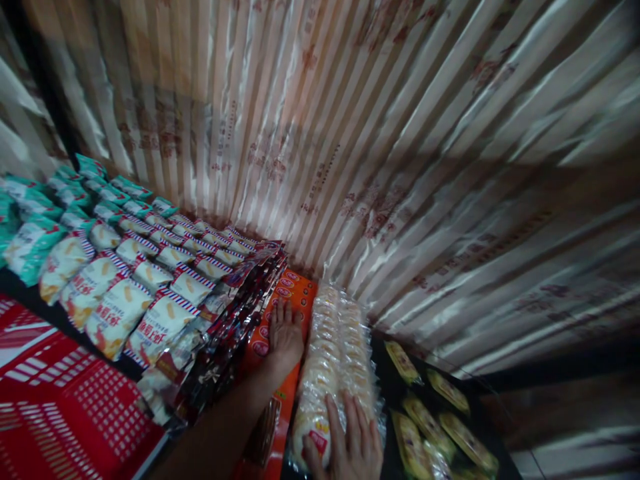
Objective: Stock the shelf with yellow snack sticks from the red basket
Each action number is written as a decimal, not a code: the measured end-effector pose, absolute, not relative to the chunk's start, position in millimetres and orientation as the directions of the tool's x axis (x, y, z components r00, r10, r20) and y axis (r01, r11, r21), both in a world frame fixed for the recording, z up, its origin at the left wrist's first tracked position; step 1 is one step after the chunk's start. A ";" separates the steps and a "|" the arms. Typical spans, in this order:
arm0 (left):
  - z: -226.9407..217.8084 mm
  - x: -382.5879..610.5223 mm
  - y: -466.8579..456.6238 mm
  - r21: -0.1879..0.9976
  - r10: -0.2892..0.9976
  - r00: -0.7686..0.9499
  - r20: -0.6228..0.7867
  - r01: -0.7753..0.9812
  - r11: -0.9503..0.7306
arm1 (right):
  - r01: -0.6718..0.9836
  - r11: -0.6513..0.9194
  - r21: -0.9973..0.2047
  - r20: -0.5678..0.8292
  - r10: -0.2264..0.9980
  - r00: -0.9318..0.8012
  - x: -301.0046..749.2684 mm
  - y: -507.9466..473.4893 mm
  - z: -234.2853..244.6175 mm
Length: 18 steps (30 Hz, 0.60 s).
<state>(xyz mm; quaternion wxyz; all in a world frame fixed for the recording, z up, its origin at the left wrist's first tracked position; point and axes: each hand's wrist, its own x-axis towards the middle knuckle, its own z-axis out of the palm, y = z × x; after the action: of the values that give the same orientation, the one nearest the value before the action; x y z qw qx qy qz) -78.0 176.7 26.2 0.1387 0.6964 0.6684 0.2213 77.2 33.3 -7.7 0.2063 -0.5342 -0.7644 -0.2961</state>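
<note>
My left hand point(287, 337) lies on a row of orange packets point(285, 387), its fingers stretched out and pointing away from me. Just to the right run two rows of round, pale cakes in clear wrappers point(333, 333). On the near end of these rows rests my right hand point(350, 440), fingers spread over the wrapping. The front cake carries a small red label. Left of the orange packets stand dark, shiny bags point(235, 327) packed closely together.
White snack bags point(157, 327) with striped tops and green bags point(35, 247) fill the left side. A red plastic basket point(75, 393) sits at the lower left. Several yellow packs point(425, 420) lie on the black surface at right. A pleated, printed curtain point(300, 133) hangs behind.
</note>
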 end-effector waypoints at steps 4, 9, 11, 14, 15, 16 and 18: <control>22.6 -79.7 176.1 0.503 0.993 0.021 0.112 0.861 -0.075 | 0.936 0.253 0.246 0.613 0.707 -0.352 77.2 31.7 -3.0; 26.5 -80.7 175.4 0.527 0.991 0.015 0.129 0.846 -0.082 | 0.942 0.246 0.228 0.590 0.735 -0.335 72.9 29.2 1.6; 30.6 -82.9 172.8 0.543 0.991 0.017 0.132 0.836 -0.086 | 0.941 0.251 0.227 0.586 0.737 -0.337 72.2 28.7 2.6; 36.3 -87.1 163.2 0.571 0.992 0.003 0.129 0.818 -0.077 | 0.942 0.254 0.220 0.582 0.741 -0.336 71.9 28.0 2.6; 37.8 -87.9 158.3 0.581 0.991 -0.001 0.131 0.811 -0.076 | 0.944 0.253 0.213 0.582 0.743 -0.331 71.5 27.7 2.3; 39.2 -88.2 152.6 0.593 0.991 -0.003 0.137 0.801 -0.080 | 0.946 0.251 0.203 0.582 0.746 -0.323 70.9 27.4 2.1; 41.8 -86.8 139.3 0.626 0.987 0.009 0.163 0.772 -0.110 | 0.951 0.249 0.184 0.581 0.753 -0.310 68.9 26.6 2.1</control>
<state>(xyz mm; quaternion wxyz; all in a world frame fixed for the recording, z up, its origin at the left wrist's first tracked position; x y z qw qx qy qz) -86.8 139.3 41.8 0.1845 0.6857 0.6411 0.2911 68.9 26.6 2.1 0.1915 -0.5554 -0.7667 -0.2589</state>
